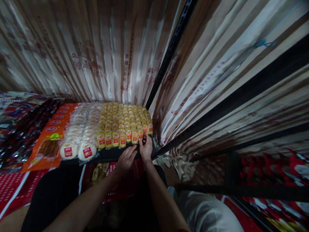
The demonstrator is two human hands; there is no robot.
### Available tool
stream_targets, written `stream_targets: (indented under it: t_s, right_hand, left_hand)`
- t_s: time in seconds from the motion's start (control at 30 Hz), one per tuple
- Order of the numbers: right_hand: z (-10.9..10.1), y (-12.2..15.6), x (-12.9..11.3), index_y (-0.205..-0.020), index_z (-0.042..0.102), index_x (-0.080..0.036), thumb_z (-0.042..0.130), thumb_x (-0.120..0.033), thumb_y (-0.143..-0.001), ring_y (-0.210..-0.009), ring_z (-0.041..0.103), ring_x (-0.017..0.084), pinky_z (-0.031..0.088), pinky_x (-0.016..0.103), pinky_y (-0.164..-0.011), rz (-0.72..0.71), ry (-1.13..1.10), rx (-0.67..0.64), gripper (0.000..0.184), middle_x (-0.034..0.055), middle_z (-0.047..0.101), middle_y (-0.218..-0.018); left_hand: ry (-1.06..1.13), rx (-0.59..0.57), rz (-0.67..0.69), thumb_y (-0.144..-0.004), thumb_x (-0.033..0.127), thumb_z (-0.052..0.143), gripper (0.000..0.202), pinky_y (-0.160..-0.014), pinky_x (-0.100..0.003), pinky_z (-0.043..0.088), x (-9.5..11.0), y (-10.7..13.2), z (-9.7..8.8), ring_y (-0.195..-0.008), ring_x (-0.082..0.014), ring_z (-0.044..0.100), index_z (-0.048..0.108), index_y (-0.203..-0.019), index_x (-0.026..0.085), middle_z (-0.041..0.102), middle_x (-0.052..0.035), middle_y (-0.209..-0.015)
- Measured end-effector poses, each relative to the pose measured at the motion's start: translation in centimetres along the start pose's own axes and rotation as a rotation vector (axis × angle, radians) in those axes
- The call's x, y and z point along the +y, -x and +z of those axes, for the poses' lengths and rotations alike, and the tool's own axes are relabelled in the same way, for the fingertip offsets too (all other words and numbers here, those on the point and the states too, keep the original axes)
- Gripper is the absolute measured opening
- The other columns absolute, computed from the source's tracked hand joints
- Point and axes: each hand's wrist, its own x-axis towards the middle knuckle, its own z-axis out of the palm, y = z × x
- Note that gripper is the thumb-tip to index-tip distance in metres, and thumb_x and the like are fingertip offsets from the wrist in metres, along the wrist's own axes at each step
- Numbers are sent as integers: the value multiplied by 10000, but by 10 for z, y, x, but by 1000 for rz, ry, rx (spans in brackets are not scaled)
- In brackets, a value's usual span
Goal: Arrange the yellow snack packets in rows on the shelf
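Observation:
Small yellow wrapped cakes [116, 139] with red labels stand in close rows on the black shelf [112, 154]. At the front right of these rows, my right hand [146, 149] has its fingertips on one wrapped cake [140, 132], which they partly hide. My left hand [126, 158] rests by the shelf's front edge just below the rows, its fingers stretched out and holding nothing visible. Left of the cakes are two rows of round white wrapped buns or cakes [87, 151], also with red labels.
An orange snack packet [50, 138] and dark shiny packets [29, 129] lie further left. Below the shelf is a red basket [127, 180] with a few yellow packets [99, 172]. A black metal post [166, 51] and pleated sheeting [108, 58] stand behind; red packets [272, 169] are at right.

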Motion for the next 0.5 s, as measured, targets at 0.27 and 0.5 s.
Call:
stream_targets:
  t_s: [0.27, 0.5]
  right_hand:
    - [-11, 27, -25, -1058, 553, -137, 407, -337, -872, -801, 537, 162, 475, 280, -676, -81, -19, 100, 310, 94, 579, -920]
    - [10, 122, -25, -877, 630, -207, 356, -312, -893, -810, 611, 176, 466, 291, -763, -52, 11, -494, 294, 60, 664, -839]
  left_hand:
    - [173, -333, -53, -799, 82, 438, 307, -920, -383, 455, 16, 56, -18, -1034, -196, 538, 580, -1062, 155, 619, -95, -1102]
    - [267, -561, -497, -787, 45, 345, 519, -866, -317, 469, -11, 112, -1, -1071, -198, 576, 424, -1296, 111, 583, -166, -1204]
